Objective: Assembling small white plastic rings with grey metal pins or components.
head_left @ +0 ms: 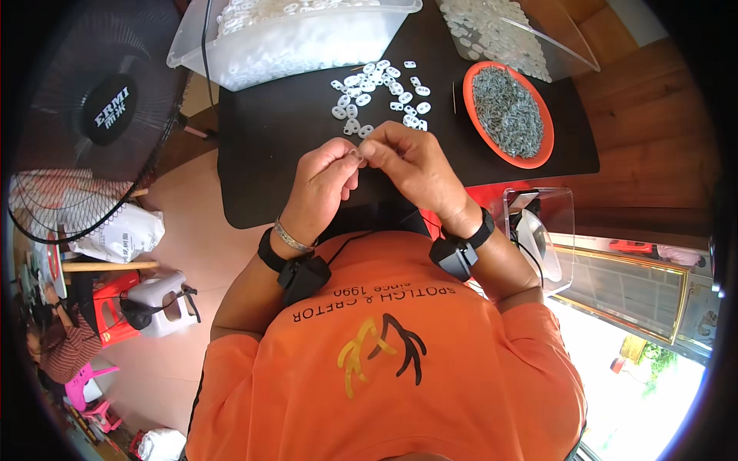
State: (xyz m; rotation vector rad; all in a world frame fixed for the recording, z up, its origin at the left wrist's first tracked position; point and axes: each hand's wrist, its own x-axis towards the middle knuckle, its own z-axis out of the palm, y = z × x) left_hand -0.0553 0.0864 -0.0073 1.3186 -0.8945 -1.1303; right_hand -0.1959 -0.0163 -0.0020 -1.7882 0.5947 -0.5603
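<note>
Over the near part of the dark table, my two hands meet fingertip to fingertip. My left hand (321,183) is closed in a pinch on a small pale piece (357,154), mostly covered by the fingers. Beside it, my right hand (421,167) is also closed, thumb against forefinger; what it grips there is hidden. Just beyond my fingers lie several loose white plastic pieces (363,99), oval or rounded, many with two holes. To the right, an orange bowl (549,146) is heaped with small grey metal pieces (503,111), too fine to tell apart.
A translucent bin (315,48) full of white pieces stands at the table's (269,154) far left. Another clear container (565,50) with pale pieces sits at the far right. A black fan (77,100) stands left of the table; a clear plastic box (565,238) is at its right.
</note>
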